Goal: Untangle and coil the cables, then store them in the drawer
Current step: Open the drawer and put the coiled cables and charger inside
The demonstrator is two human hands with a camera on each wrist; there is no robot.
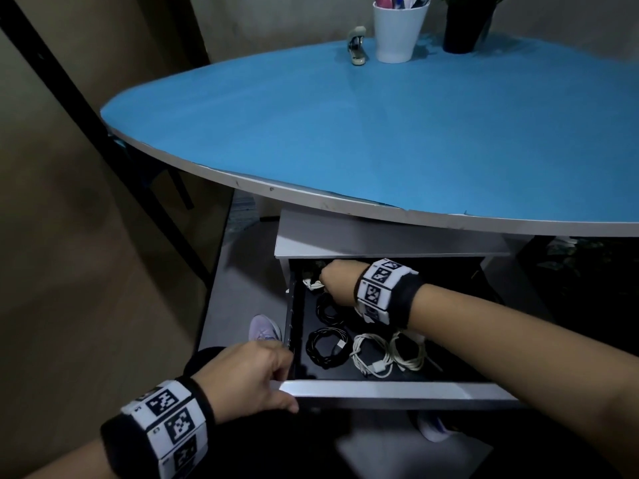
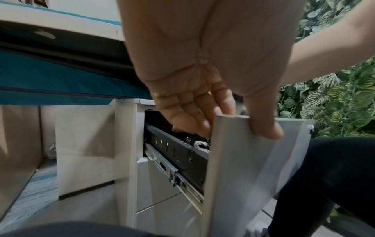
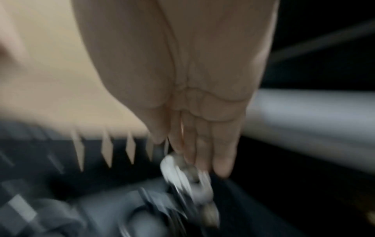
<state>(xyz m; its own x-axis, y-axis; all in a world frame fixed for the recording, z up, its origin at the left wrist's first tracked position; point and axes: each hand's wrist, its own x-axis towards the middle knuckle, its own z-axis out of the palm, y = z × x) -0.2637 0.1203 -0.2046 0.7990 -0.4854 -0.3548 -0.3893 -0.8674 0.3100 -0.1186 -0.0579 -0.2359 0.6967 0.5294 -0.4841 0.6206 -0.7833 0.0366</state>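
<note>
Your left hand (image 1: 252,375) is gripping the corner of the open drawer's front panel (image 1: 390,389), thumb outside and fingers (image 2: 192,112) curled over the edge. Your right hand (image 1: 337,283) is reaching into the drawer's far corner at 11 o'clock, fingertips (image 3: 221,166) meeting a white coiled cable (image 1: 313,284); motion blur is hiding whether they are pinching it. Two black coiled cables (image 1: 326,345) are lying along the drawer's 9 o'clock side, two white coiled cables (image 1: 371,354) beside them at 3 o'clock. On the blue surface (image 1: 380,133) at 12 o'clock are standing a white pen cup (image 1: 397,32), a stapler (image 1: 357,46) and a dark vase (image 1: 463,24).
</note>
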